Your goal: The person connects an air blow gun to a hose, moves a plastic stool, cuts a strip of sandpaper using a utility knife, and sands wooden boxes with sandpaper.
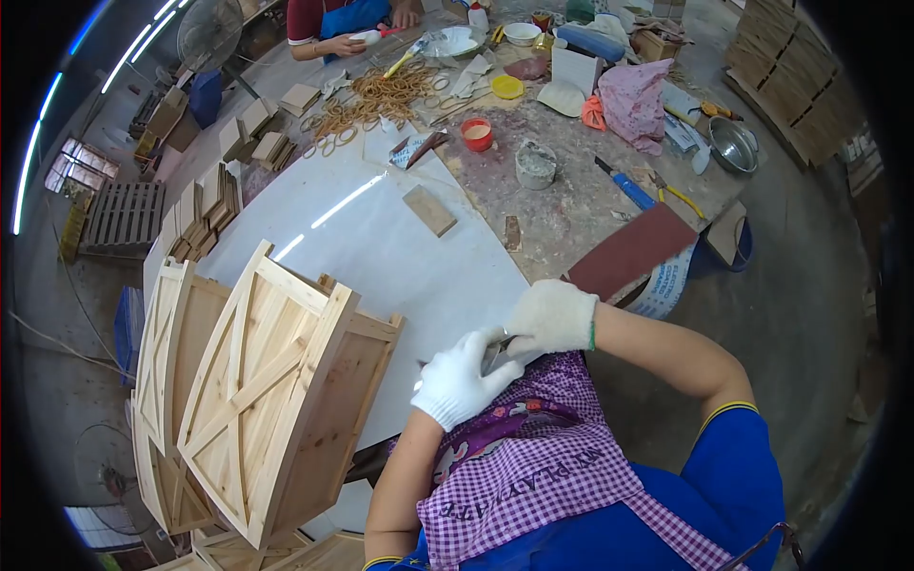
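Both hands wear white knit gloves and meet in front of the apron, at the near edge of the table. My left hand is closed, its thumb and fingers bent around a small dark, shiny thing too hidden to name. Against that same thing my right hand presses its curled fingers from the other side. A wooden crate with crossed slats stands to the left of my left hand. Beyond my right hand lies a sheet of brown-red sandpaper.
A small wooden block rests on the white sheet. Farther off are a red cup, a tub of putty, a blue utility knife and a pile of rubber bands. Across the table a person's arm shows.
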Demonstrator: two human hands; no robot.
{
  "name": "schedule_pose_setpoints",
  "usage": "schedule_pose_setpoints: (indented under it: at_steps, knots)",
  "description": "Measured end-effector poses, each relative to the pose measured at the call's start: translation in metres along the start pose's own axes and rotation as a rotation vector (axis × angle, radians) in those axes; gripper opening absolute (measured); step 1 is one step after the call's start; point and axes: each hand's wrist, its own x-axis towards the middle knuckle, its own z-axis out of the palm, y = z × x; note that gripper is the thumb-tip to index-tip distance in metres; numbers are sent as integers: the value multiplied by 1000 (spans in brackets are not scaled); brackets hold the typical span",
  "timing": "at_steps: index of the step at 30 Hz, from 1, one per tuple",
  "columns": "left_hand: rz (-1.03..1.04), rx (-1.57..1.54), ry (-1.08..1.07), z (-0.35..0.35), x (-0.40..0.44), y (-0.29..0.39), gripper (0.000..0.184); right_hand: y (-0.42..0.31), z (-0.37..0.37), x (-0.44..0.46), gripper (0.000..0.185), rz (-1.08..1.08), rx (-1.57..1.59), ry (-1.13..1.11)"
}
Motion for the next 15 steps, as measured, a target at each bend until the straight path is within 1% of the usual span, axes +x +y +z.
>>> schedule_pose_setpoints:
  at_steps: [1, 3, 5, 7, 8, 9, 10, 11, 12, 13, 14, 15]
  knots:
    - [-2, -2, 1, 4, 3, 2, 30, -4, -2, 0, 49, -2, 0, -3]
    - [-82, 189, -111, 11, 14, 2, 32, -14, -13, 0, 40, 19, -44, -83]
    - [-42, 139, -82, 11, 17, -4, 35, -16, -16, -8, 41, 31, -30, -63]
    - [-109, 145, -152, 15, 15, -5, 33, -16, -13, -19, 41, 46, -16, -46]
    - [-107, 143, -151, 16, 13, -6, 33, -16, -9, -25, 41, 32, 11, 4]
    - [-64, 48, -117, 18, 8, -8, 31, -16, -6, -29, 40, 15, 37, 52]
    - [-22, -47, -82, 21, 4, -9, 30, -20, -12, -34, 40, 12, 34, 50]
    - [-23, -49, -78, 28, -1, -13, 30, -28, -26, -42, 36, -40, -49, 102]
    - [-63, -387, -5, 38, -6, -18, 26, -35, -35, -48, 33, -90, -130, 154]
    - [-101, -723, 65, 45, -10, -20, 23, -41, -36, -53, 22, -175, -175, 268]
    - [-100, -721, 59, 46, -15, -14, 23, -50, -41, -58, 22, -170, -172, 270]
    - [-141, -845, 84, 46, -18, -6, 20, -59, -48, -65, 20, -175, -191, 277]
